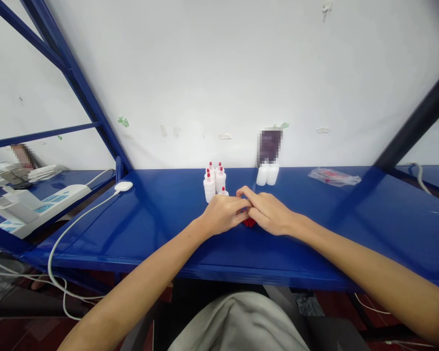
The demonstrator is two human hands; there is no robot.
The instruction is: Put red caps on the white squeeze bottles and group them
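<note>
My left hand [223, 213] and my right hand [272, 213] meet over the middle of the blue table, fingers bent and fingertips together. Whatever they pinch is too small and covered to make out. Below the fingers lies a small cluster of red caps [249, 223], partly covered by both hands. Behind my left hand stand several white squeeze bottles [209, 189] with red pointed tips. One more red-tipped bottle [223, 192] is largely hidden by that hand. Past my right hand, two white bottles [262, 176] without red tips stand side by side.
The blue table [161, 243] meets a white wall at the back. A clear plastic bag [334, 177] with something red lies at the right. To the left are a white charger puck [123, 186] with its cable and a power strip [54, 202]. Blue frame posts [91, 92] flank the table.
</note>
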